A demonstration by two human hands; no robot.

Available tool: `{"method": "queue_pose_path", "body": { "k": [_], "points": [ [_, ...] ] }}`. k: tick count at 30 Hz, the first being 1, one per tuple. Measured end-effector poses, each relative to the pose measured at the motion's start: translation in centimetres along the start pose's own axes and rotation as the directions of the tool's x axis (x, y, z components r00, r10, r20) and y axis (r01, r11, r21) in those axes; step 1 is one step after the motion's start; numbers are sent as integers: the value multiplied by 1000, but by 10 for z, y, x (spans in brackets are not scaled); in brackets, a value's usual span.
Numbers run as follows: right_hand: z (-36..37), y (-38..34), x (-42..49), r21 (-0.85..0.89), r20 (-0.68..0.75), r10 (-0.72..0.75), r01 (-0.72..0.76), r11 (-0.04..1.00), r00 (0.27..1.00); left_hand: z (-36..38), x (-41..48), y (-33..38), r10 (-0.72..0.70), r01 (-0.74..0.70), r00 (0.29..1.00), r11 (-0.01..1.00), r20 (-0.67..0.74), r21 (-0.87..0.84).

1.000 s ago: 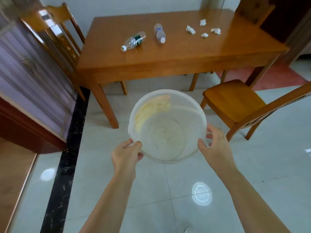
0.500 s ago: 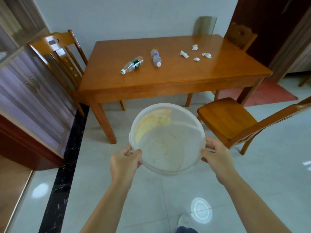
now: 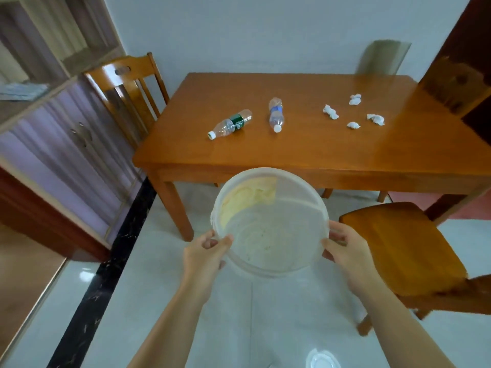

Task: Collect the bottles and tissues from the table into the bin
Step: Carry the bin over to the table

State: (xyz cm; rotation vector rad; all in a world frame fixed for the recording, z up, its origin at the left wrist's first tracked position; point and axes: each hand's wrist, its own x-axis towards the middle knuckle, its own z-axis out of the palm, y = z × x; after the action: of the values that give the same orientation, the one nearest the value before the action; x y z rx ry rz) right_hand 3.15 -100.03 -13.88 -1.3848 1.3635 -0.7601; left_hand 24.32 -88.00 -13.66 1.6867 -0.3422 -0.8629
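Note:
I hold a round translucent white bin (image 3: 297, 181) in front of me, just short of the wooden table (image 3: 305, 155). My left hand (image 3: 206, 254) grips its near-left rim and my right hand (image 3: 345, 251) grips its right rim. The bin looks empty. On the table lie two clear plastic bottles on their sides: one with a green label (image 3: 231, 124) and one with a blue label (image 3: 276, 114). Right of them lie several crumpled white tissues (image 3: 330, 112), (image 3: 355, 99), (image 3: 375, 119), (image 3: 353, 125).
A wooden chair (image 3: 403, 251) stands close on my right, its seat beside the bin. Another chair (image 3: 127, 86) stands at the table's left end and a third (image 3: 457, 86) at the far right. A cabinet (image 3: 53, 144) lines the left wall. The floor is glossy tile.
The view has moved closer to the table and tilted up, so the table looks larger. Both hands keep the same hold on the bin, which now reaches the table's front edge.

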Motion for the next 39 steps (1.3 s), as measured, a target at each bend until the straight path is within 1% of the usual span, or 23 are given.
{"method": "queue_pose_path", "body": {
  "k": [3, 6, 8, 10, 13, 15, 18, 21, 23, 25, 29, 31, 34, 36, 39],
  "points": [
    [13, -9, 43, -7, 63, 7, -6, 1000, 998, 8, 23, 10, -63, 58, 997, 992, -46, -112],
    [32, -19, 82, -12, 104, -4, 5, 1000, 995, 12, 48, 18, -96, 79, 990, 985, -107, -154],
    [48, -25, 108, -29, 139, -7, 11, 1000, 990, 12, 69, 22, -93, 75, 984, 990, -151, -121],
    [64, -31, 136, -39, 170, -10, 16, 999, 985, 12, 92, 28, -58, 48, 979, 997, -196, -56],
    [90, -47, 173, -50, 256, -21, 34, 998, 967, 10, 126, 43, -7, 12, 957, 1000, -290, 14],
    [106, -55, 194, -74, 307, -23, 47, 996, 951, 8, 144, 49, 3, 22, 941, 997, -339, 71],
    [125, -65, 218, -109, 380, -26, 73, 991, 925, 4, 162, 57, -13, 58, 918, 993, -396, 102],
    [139, -72, 242, -139, 420, -40, 107, 984, 907, 4, 179, 63, -2, 76, 897, 986, -442, 149],
    [148, -76, 255, -154, 462, -47, 132, 979, 886, 4, 188, 66, -1, 88, 871, 984, -492, 154],
    [157, -80, 267, -191, 516, -76, 201, 961, 853, 3, 193, 67, -5, 109, 836, 982, -549, 157],
    [174, -91, 294, -253, 639, -111, 344, 904, 761, 4, 202, 71, -26, 150, 755, 979, -655, 134],
    [183, -97, 311, -271, 689, -106, 391, 880, 717, 7, 205, 75, 0, 150, 710, 977, -705, 152],
    [196, -106, 340, -271, 719, -119, 434, 859, 685, 18, 210, 85, 51, 164, 662, 964, -748, 211],
    [202, -112, 360, -276, 730, -146, 483, 831, 668, 27, 214, 93, 28, 187, 620, 965, -784, 183],
    [209, -121, 392, -273, 771, -198, 596, 755, 605, 40, 223, 104, -1, 190, 570, 973, -822, 130]
  ]
}}
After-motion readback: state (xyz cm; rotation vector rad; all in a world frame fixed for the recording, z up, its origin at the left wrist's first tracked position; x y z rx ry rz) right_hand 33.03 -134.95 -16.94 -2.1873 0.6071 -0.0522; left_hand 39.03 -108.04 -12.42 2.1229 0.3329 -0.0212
